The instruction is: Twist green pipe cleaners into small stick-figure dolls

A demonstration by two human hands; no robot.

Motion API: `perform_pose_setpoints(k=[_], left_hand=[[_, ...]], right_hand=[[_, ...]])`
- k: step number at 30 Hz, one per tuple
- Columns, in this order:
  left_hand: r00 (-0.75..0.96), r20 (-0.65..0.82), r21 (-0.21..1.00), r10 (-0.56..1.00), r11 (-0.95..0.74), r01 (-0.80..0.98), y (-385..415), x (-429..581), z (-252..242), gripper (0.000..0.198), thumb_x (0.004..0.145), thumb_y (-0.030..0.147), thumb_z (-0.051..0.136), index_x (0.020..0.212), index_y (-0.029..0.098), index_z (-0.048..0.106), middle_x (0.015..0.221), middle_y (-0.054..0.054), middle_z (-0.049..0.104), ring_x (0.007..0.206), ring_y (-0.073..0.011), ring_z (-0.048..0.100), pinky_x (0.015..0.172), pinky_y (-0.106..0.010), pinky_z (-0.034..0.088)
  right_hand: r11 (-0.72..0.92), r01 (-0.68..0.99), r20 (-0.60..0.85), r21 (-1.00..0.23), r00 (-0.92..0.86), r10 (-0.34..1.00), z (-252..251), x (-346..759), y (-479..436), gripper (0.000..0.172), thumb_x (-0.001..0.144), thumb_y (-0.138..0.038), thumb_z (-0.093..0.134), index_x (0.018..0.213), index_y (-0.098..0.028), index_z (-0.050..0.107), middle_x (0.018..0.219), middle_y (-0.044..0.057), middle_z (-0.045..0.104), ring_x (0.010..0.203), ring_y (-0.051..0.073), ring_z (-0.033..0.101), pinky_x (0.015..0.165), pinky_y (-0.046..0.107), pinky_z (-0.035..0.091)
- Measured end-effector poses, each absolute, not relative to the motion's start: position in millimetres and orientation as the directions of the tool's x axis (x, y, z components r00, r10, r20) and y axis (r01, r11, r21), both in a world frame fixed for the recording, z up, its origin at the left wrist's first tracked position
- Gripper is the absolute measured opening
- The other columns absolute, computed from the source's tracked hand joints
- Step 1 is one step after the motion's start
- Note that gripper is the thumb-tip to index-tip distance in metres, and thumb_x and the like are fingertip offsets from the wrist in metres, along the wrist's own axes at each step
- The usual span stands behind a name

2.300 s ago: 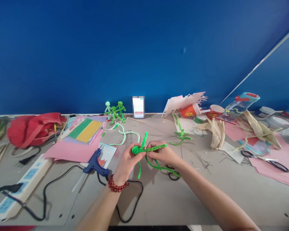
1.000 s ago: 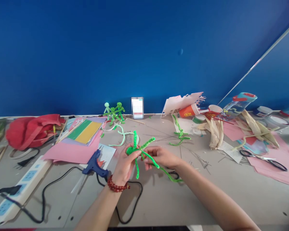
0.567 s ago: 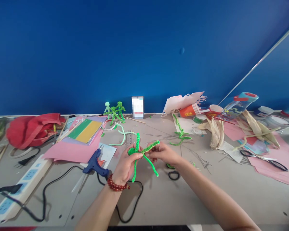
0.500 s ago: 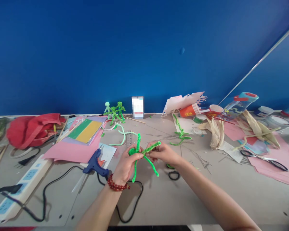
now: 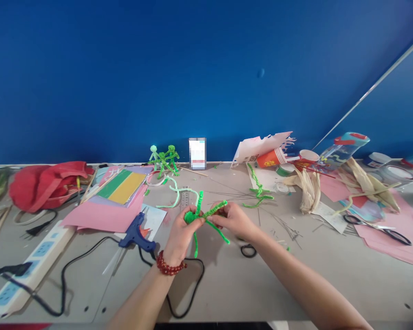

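Observation:
Between my hands is a bright green pipe-cleaner figure [image 5: 216, 210] with a coiled round end and several twisted limbs sticking out. My left hand [image 5: 183, 231], with a red bead bracelet at the wrist, pinches it near the coiled end. The fingers of my right hand [image 5: 232, 220] are closed on the figure close to its middle, just right of my left fingertips. Two limbs hang below my fingers; two others point up and to the upper right. Where exactly my right fingertips grip is partly hidden.
A blue glue gun [image 5: 136, 233] with a black cord lies left, near a white power strip [image 5: 34, 266]. Green pipe-cleaner figures [image 5: 165, 160] stand by the wall beside a phone [image 5: 197, 153]. Scissors [image 5: 378, 227], thin wires [image 5: 278, 220] and paper cups [image 5: 271, 158] are to the right.
The figure has turned slightly in my hands; its lower limbs have swung right and up a little. My right hand has shifted slightly and both hands keep hold.

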State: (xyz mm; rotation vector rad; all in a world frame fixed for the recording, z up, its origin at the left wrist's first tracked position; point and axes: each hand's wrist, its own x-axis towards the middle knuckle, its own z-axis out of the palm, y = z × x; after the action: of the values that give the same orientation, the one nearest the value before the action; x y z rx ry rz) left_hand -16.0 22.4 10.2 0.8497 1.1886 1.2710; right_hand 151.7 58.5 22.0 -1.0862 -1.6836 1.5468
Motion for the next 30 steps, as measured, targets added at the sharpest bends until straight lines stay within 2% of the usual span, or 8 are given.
perform_pose_setpoints(k=[5, 12, 14, 17, 20, 23, 26, 30], left_hand=[[-0.186, -0.140, 0.974, 0.973, 0.102, -0.202, 20, -10, 19, 0.019, 0.063, 0.019, 0.073, 0.075, 0.019, 0.058, 0.067, 0.005, 0.059, 0.064, -0.0106, 0.053, 0.063, -0.021, 0.041], [-0.215, -0.126, 0.957, 0.969, 0.062, -0.282, 22, -9, 10, 0.021, 0.065, 0.019, 0.073, 0.078, 0.019, 0.057, 0.068, 0.005, 0.059, 0.065, -0.0109, 0.054, 0.065, -0.022, 0.042], [-0.235, -0.126, 0.959, 0.964, 0.058, -0.279, 21, -8, 9, 0.021, 0.065, 0.019, 0.073, 0.079, 0.019, 0.058, 0.070, 0.005, 0.060, 0.066, -0.0105, 0.054, 0.065, -0.022, 0.042], [-0.255, -0.137, 0.951, 0.957, 0.056, -0.304, 20, -6, 8, 0.022, 0.063, 0.018, 0.074, 0.079, 0.018, 0.058, 0.070, 0.005, 0.061, 0.066, -0.0103, 0.054, 0.065, -0.022, 0.043], [-0.242, -0.173, 0.918, 0.955, 0.067, -0.390, 21, -4, 9, 0.023, 0.061, 0.016, 0.074, 0.075, 0.018, 0.057, 0.067, 0.005, 0.060, 0.065, -0.0100, 0.055, 0.064, -0.021, 0.043], [-0.203, -0.204, 0.875, 0.958, 0.085, -0.476, 23, -3, 8, 0.024, 0.059, 0.013, 0.075, 0.071, 0.018, 0.055, 0.062, 0.006, 0.057, 0.059, -0.0084, 0.052, 0.059, -0.020, 0.041], [-0.178, -0.215, 0.846, 0.960, 0.092, -0.526, 24, -4, 7, 0.025, 0.058, 0.012, 0.077, 0.070, 0.017, 0.055, 0.061, 0.006, 0.058, 0.058, -0.0079, 0.053, 0.057, -0.019, 0.040], [-0.150, -0.187, 0.837, 0.971, 0.077, -0.541, 23, -6, 9, 0.023, 0.062, 0.014, 0.076, 0.072, 0.017, 0.057, 0.064, 0.005, 0.061, 0.061, -0.0088, 0.056, 0.059, -0.020, 0.043]], right_hand=[[0.165, 0.295, 0.009, -0.941, -0.465, 0.885, 23, 156, 58, 0.018, 0.077, -0.034, 0.069, 0.081, -0.016, 0.072, 0.074, 0.003, 0.069, 0.067, 0.017, 0.061, 0.061, 0.026, 0.044], [0.365, 0.356, 0.179, -0.860, -0.459, 0.870, 28, 154, 50, 0.006, 0.082, -0.020, 0.064, 0.086, -0.020, 0.069, 0.082, 0.002, 0.070, 0.071, 0.015, 0.061, 0.064, 0.024, 0.045], [0.498, 0.415, 0.306, -0.761, -0.446, 0.841, 29, 152, 47, 0.009, 0.082, -0.014, 0.062, 0.085, -0.021, 0.068, 0.082, 0.001, 0.070, 0.074, 0.015, 0.061, 0.066, 0.025, 0.045], [0.687, 0.519, 0.520, -0.509, -0.450, 0.726, 28, 146, 41, 0.015, 0.085, -0.009, 0.057, 0.083, -0.020, 0.067, 0.083, 0.003, 0.068, 0.080, 0.017, 0.060, 0.071, 0.027, 0.046], [0.745, 0.633, 0.638, -0.213, -0.487, 0.596, 24, 138, 34, 0.019, 0.088, -0.011, 0.053, 0.077, -0.019, 0.066, 0.079, 0.005, 0.066, 0.078, 0.019, 0.055, 0.072, 0.031, 0.045], [0.748, 0.662, 0.696, -0.052, -0.513, 0.503, 19, 132, 30, 0.020, 0.090, -0.012, 0.053, 0.076, -0.019, 0.065, 0.076, 0.004, 0.065, 0.077, 0.019, 0.052, 0.084, 0.035, 0.045], [0.755, 0.653, 0.699, -0.059, -0.513, 0.498, 19, 133, 29, 0.019, 0.090, -0.010, 0.052, 0.080, -0.020, 0.065, 0.077, 0.003, 0.065, 0.078, 0.018, 0.053, 0.099, 0.038, 0.039], [0.752, 0.563, 0.616, -0.342, -0.470, 0.632, 30, 144, 36, 0.011, 0.088, -0.026, 0.059, 0.094, -0.019, 0.065, 0.091, 0.007, 0.068, 0.089, 0.022, 0.057, 0.093, 0.042, 0.043]])
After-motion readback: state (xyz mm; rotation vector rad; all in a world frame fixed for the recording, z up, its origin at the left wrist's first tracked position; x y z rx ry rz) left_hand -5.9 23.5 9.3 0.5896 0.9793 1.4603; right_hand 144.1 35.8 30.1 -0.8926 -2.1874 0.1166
